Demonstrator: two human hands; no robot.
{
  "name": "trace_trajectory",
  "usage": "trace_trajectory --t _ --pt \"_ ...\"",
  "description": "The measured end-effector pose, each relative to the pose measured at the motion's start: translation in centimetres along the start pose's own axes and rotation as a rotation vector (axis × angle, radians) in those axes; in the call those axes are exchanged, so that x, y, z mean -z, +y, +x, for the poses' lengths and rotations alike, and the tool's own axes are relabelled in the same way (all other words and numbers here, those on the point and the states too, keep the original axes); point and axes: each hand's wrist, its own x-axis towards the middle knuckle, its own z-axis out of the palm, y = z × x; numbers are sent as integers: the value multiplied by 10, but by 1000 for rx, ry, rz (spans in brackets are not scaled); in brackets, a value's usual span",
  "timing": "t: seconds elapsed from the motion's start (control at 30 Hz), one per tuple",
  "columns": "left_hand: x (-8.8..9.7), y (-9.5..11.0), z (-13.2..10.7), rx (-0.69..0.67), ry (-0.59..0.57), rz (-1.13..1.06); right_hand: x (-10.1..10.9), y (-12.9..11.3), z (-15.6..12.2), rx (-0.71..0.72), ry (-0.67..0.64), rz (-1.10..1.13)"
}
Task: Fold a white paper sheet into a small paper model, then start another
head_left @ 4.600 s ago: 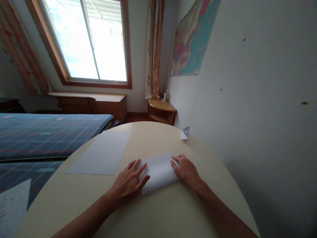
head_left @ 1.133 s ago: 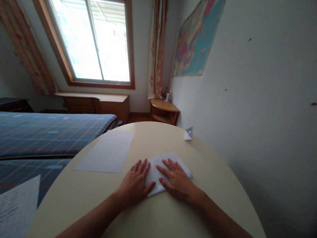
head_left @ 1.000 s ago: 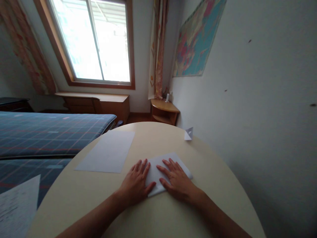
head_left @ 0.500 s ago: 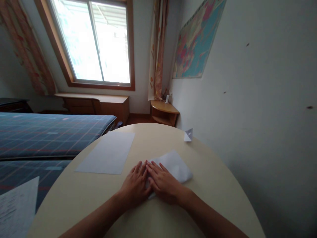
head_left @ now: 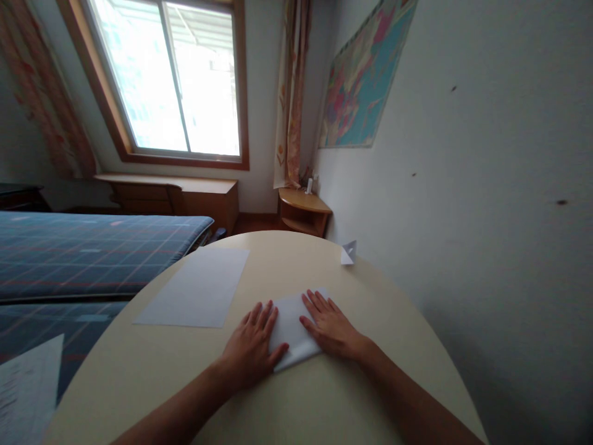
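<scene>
A folded white paper lies on the round beige table in front of me. My left hand lies flat on the paper's left edge, fingers stretched out. Pressing flat on the paper's right part is my right hand, with its fingers spread. Neither hand grips anything.
A flat white sheet lies on the table's left part. A small folded paper piece stands at the far right rim by the wall. A bed with a plaid cover is at left. Another printed sheet shows at the lower left.
My right hand slid from beside the left hand out to the right across the paper. The paper's right flap, seen sticking out before, now lies flattened under that hand.
</scene>
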Motion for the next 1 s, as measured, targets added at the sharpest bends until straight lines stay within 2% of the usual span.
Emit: trace_trajectory --t 0.1,0.2,0.3,0.4,0.5,0.63,0.8,0.9,1.0 --pt "3 1 0 9 -21 2 6 2 1 -87 13 -42" --pt "2 1 0 5 -18 4 9 -14 6 -108 54 -68" --pt "-1 0 0 -7 12 1 7 -34 14 137 74 -29" --pt "-3 0 0 -17 23 0 0 -44 18 183 22 34" --pt "-2 0 0 -10 14 3 -5 -36 19 122 -26 46" --pt "1 0 0 -2 0 -4 0 -10 16 39 -42 26" --pt "2 0 0 2 -15 3 9 13 11 -68 37 -39" --pt "0 0 1 -1 -11 3 9 8 6 -20 108 -58" --pt "-4 -2 1 -6 13 0 7 -2 -1 128 55 9"
